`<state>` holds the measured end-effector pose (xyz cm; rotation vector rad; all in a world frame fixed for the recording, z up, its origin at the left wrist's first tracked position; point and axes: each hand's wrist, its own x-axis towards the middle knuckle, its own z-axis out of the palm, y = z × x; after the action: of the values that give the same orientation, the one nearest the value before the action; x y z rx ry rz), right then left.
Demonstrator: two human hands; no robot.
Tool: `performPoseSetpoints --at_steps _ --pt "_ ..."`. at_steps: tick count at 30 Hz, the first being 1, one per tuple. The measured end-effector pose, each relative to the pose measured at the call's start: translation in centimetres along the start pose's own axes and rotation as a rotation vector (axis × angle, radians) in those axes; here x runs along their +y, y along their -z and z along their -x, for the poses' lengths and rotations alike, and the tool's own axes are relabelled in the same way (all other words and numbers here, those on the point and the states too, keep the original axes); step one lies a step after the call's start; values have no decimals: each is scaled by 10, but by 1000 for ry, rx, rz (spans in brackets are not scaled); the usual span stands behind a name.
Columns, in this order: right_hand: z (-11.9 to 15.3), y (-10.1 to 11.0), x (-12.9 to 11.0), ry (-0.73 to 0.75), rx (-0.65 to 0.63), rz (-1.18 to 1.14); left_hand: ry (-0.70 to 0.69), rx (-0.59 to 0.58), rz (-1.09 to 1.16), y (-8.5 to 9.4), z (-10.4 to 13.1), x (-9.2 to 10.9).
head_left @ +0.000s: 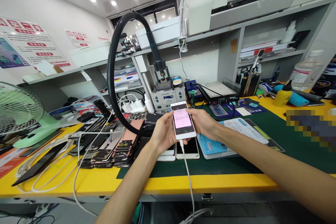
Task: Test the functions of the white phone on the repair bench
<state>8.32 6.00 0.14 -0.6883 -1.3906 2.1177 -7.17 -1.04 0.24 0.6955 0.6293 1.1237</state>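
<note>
A white phone (pixel 183 120) with a lit screen showing a pink panel is held up between both hands above the bench. My left hand (pixel 165 131) grips its left side, with the thumb along the edge. On the right side, my right hand (pixel 201 122) is closed on the phone, its thumb at the upper right of the screen and a fingertip showing below. A white cable (pixel 187 168) is plugged into the phone's bottom end and hangs over the bench's front edge. Another white phone (pixel 187 148) lies on the green mat just beneath.
Stacked phone parts (pixel 127 147) and coiled white cables (pixel 39 168) lie at the left, near a green fan (pixel 36 126). A thick black hose (pixel 111 77) arches up from behind the hands. Blue-and-white packs (pixel 217 143) rest on the green mat (pixel 275 126); a yellow bottle (pixel 282 95) stands right.
</note>
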Motion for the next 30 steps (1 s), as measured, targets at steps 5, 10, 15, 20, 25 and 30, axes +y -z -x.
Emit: performPoseSetpoints --at_steps 5,10,15,20,25,30 --pt "0 -2 0 -11 15 10 4 7 0 3 -1 0" --pt "0 -1 0 -13 25 20 7 22 -26 3 -1 0" --pt "4 -3 -4 44 -46 1 -18 23 -60 3 -1 -1" --pt "8 -5 -7 63 -59 -16 -25 14 -58 5 0 -1" --pt "7 -3 -7 72 -80 -21 -10 6 -34 6 0 0" --pt "5 1 -8 48 -117 -13 17 -10 30 6 -2 1"
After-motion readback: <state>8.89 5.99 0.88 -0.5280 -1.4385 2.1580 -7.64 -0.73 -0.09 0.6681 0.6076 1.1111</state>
